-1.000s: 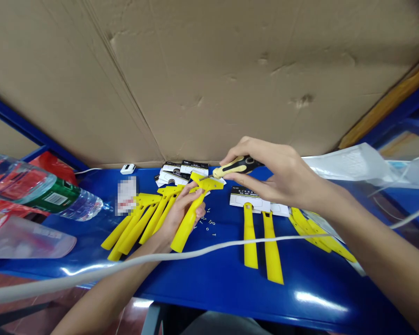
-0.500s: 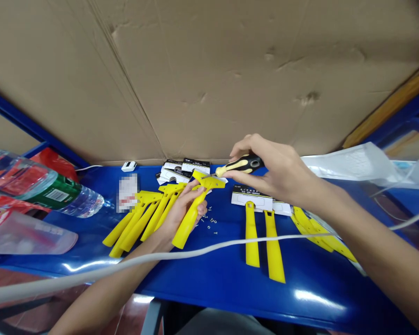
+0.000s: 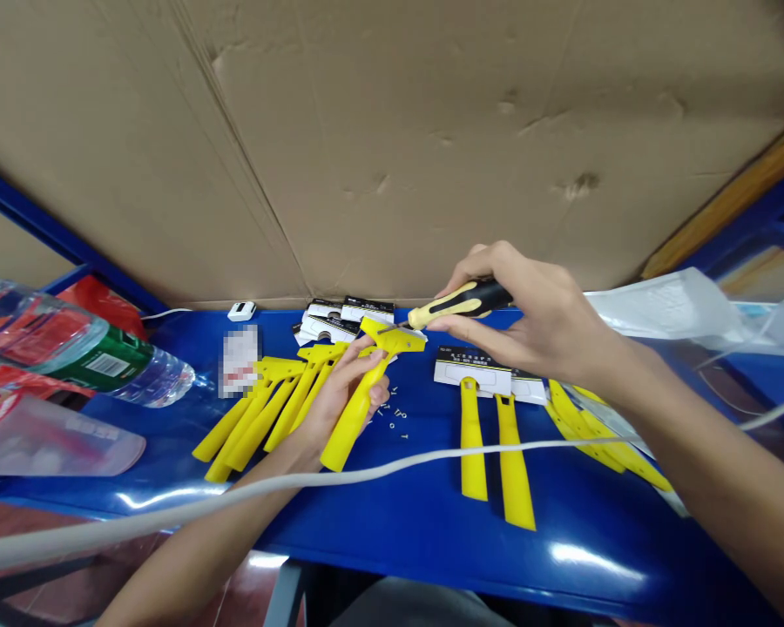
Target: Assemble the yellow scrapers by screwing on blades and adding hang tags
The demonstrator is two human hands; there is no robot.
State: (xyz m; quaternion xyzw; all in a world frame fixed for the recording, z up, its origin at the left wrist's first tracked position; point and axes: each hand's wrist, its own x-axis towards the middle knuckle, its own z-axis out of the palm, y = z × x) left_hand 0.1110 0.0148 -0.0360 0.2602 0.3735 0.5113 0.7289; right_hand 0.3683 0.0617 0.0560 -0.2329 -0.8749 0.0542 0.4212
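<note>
My left hand point(image 3: 348, 387) is closed around a yellow scraper point(image 3: 356, 409), its wide head up and its handle slanting down toward me. In my right hand point(image 3: 529, 305) is a black and cream screwdriver point(image 3: 461, 302), gripped by the handle. The screwdriver's thin shaft reaches the scraper's head; whether its tip sits in a screw is too small to tell. Small screws and nuts point(image 3: 395, 414) lie scattered just right of my left hand. Several more yellow scrapers point(image 3: 261, 418) lie in an overlapping row to the left.
Two yellow handles point(image 3: 474, 444) lie at right by printed cards point(image 3: 474, 370); flat yellow pieces point(image 3: 581, 427) are under my right forearm. More cards point(image 3: 330, 320) lie at the back. A water bottle point(image 3: 108, 353) leans in at left. A white cable point(image 3: 392, 470) crosses in front.
My right hand and the screwdriver have shifted slightly right, and the handle has turned a little. The scraper in my left hand has barely moved.
</note>
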